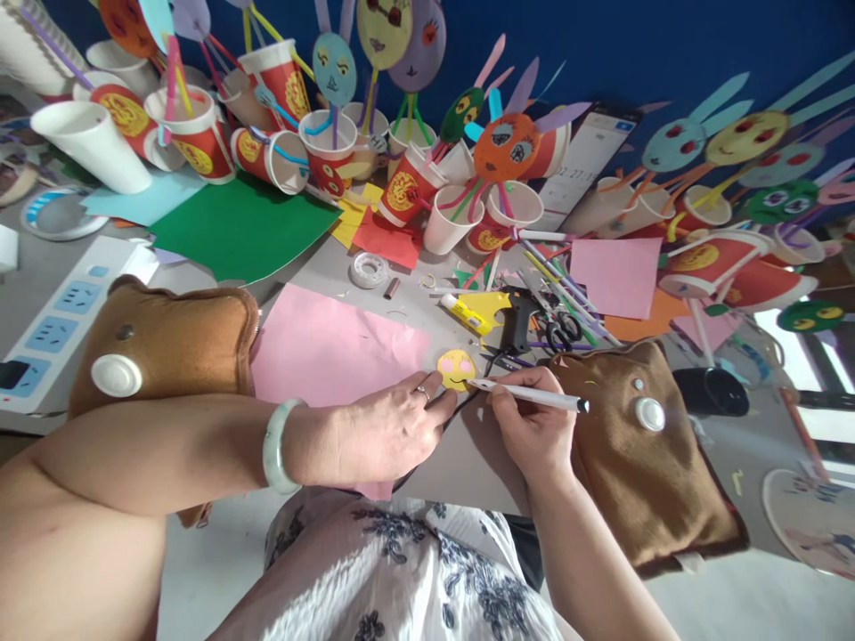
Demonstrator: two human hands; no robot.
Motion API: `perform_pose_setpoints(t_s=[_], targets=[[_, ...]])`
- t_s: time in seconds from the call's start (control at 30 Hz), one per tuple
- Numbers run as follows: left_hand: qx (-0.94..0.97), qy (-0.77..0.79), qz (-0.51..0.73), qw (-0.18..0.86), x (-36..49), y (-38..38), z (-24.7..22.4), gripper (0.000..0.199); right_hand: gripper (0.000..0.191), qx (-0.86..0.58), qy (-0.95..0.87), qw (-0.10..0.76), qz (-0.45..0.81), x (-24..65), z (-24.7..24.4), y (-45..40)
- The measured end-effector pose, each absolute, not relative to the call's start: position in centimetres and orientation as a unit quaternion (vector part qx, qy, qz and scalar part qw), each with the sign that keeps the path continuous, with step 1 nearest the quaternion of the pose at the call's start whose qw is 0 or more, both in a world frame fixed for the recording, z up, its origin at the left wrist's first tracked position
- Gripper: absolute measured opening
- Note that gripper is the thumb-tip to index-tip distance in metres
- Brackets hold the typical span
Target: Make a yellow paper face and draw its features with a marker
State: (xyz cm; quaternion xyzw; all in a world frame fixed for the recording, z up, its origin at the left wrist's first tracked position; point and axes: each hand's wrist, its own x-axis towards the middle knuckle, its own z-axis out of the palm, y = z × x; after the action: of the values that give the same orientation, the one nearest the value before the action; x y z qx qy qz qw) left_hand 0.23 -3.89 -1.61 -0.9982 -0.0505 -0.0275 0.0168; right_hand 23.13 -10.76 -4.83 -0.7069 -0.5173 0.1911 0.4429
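A small round yellow paper face lies near the table's front edge, with pink patches and a black curved mouth drawn on it. Fingers of my left hand press on its lower left edge and hold it down; the thumb is partly hidden. In my right hand is a white marker pen, gripped like a writing tool. Its tip meets the right side of the face, near the mouth. A sheet of pink paper lies beside and partly under my left hand.
Brown cushions flank my arms. Behind are a glue stick, black scissors, a tape roll and green card. Red paper cups bearing paper faces line the back. A power strip lies left.
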Motion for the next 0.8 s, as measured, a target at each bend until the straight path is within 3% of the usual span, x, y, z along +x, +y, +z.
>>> perform_pose_setpoints(t_s=[0.6,0.8], targets=[[-0.996,-0.057,-0.063,0.034,-0.12,-3.95,-1.87,0.040,0.010,-0.703,-0.516,0.449,0.193,22.80,-4.22,-10.43],[-0.996,-0.062,-0.058,0.028,-0.21,-4.06,-1.85,0.053,0.014,-0.681,-0.440,0.565,0.151,23.10,-4.97,-10.81]])
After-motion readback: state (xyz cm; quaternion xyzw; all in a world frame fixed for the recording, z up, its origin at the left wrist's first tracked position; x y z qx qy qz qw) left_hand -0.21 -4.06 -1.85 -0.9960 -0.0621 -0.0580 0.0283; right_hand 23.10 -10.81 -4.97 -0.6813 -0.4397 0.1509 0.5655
